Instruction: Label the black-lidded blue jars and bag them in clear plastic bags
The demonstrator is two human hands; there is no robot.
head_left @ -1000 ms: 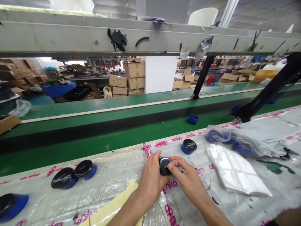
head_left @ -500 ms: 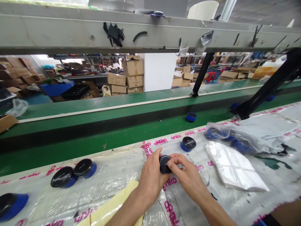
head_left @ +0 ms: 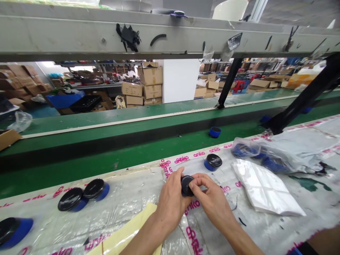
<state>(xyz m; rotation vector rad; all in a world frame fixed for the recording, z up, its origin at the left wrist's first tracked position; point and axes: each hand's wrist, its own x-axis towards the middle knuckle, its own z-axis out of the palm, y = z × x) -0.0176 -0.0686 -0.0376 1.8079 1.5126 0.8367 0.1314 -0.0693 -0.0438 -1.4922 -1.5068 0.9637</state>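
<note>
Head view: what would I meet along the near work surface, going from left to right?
Black-topped blue piece at the edge, second black-topped piece, third black-topped piece, left hand, dark round piece, right hand, white plastic packet.

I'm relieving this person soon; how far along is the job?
Possibly done: three black-topped blue pieces at left and a fourth piece beyond the hands, all set down, though that can't be confirmed. In hand: a dark round piece, held by the left hand while the right hand touches its top. Perhaps left: a blue piece on the green belt and those under clear plastic; their state is unclear.
</note>
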